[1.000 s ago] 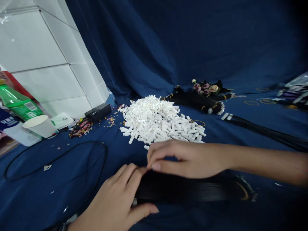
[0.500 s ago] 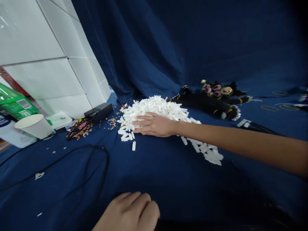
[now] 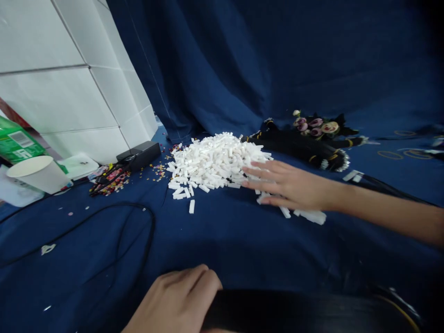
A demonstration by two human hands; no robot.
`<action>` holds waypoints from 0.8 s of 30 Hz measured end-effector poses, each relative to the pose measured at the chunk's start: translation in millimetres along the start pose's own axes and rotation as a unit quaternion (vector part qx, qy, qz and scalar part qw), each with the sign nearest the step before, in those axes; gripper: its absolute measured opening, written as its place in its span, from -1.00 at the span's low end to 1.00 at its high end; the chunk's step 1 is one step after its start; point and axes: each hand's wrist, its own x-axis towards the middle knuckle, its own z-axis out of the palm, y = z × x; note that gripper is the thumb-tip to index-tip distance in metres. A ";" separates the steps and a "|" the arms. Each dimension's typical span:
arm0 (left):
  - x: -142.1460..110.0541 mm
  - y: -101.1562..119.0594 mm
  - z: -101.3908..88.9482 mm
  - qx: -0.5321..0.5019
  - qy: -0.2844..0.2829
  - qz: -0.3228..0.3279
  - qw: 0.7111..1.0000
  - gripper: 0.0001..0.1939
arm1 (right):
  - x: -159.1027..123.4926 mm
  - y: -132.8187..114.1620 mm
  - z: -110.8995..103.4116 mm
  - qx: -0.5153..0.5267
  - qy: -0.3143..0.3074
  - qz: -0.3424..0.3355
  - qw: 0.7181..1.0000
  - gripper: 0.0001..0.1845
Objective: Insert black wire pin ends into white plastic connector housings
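Observation:
My right hand [image 3: 289, 185] is open, fingers stretched to the left. It is over the right part of a heap of small white oblong pieces [image 3: 215, 159], and hides some of them; its fingertips look blurred. More white pieces [image 3: 314, 216] lie under and beside its near edge. At the bottom, my left hand [image 3: 178, 298] is closed round the end of a long, smooth black bundle [image 3: 294, 310]. That bundle stretches to the right along the lower edge, with a thin yellow band near its far end. The left fingertips are hidden.
Black bundles with yellow bands [image 3: 287, 143] lie behind the heap, near artificial flowers [image 3: 315, 127]. Leftward are a black box [image 3: 142, 154], coloured beads [image 3: 114, 180], a paper cup [image 3: 40, 173], a green bottle [image 3: 19, 141] and a looping black cable [image 3: 152, 231]. Yellow rubber bands [image 3: 390, 155] lie right.
My right hand has moved right, from the middle of the heap to its right side. The black bundle at my left hand has come up into view along the bottom.

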 end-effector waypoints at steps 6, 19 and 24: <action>0.4 3.1 -7.4 -0.068 -0.048 -0.119 0.989 -0.84 | 38.4 27.7 -31.4 0.019 0.036 0.071 0.997 -0.54; -5.5 -7.2 -29.7 -0.162 0.050 -0.080 0.982 -0.67 | 52.0 -142.5 -54.9 0.211 -0.111 0.143 0.961 -0.66; -10.5 -20.7 -46.5 -0.172 0.045 0.011 0.984 -0.77 | 51.3 -121.6 -61.2 0.281 -0.141 0.130 0.940 -0.48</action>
